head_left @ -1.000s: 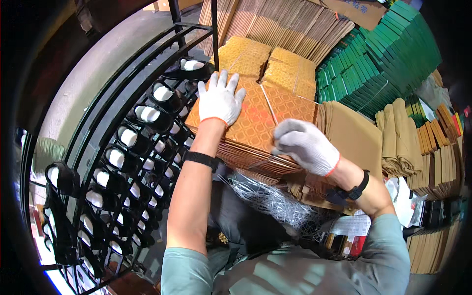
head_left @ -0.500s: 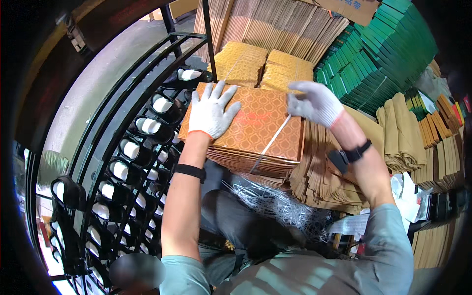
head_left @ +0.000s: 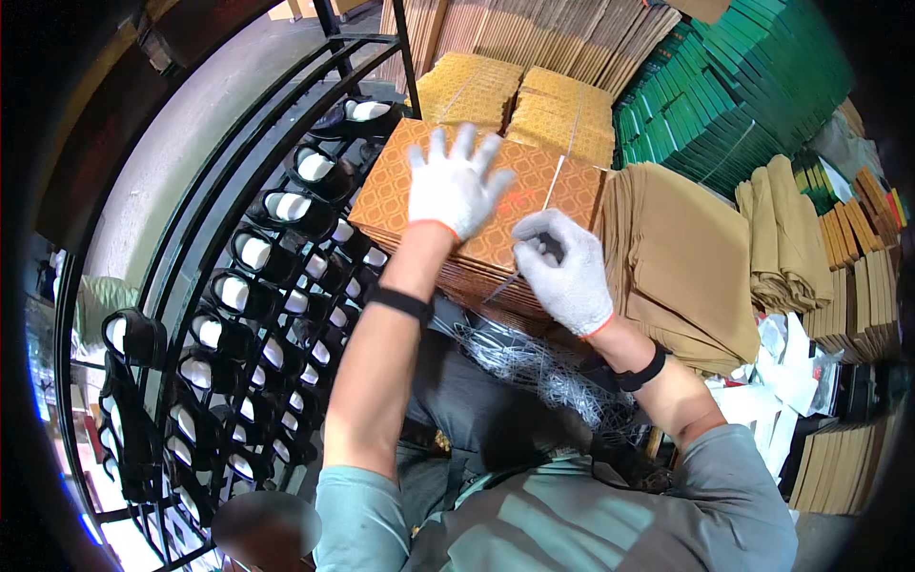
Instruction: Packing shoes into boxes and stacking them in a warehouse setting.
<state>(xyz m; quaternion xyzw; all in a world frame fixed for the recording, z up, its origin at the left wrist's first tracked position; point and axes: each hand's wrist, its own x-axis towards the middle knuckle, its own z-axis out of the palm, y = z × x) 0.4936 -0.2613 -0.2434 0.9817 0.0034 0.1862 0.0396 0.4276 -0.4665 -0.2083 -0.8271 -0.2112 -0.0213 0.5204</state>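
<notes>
A stack of flat orange-brown cardboard pieces (head_left: 381, 195) with a repeating pattern lies in front of me. My left hand (head_left: 456, 191), in a white knit glove, is over its top with the fingers spread, slightly blurred. A thin white packing strap (head_left: 555, 181) crosses the right part of the stack and runs down over the near edge. At that strap, near the front edge, is my right hand (head_left: 564, 272), also gloved, with thumb and fingers curled together. The fingers partly hide the strap where they meet it.
A black rack of dark shoes with white insoles (head_left: 253, 252) stands on the left. Yellow patterned bundles (head_left: 562, 119) and green stacks (head_left: 734, 105) are behind. Folded brown material (head_left: 696, 257) lies on the right. Loose white straps (head_left: 534, 367) are heaped below the stack.
My right hand has come down and toward me along the strap from the stack's far right. My left hand has shifted right over the top. The view has tilted slightly.
</notes>
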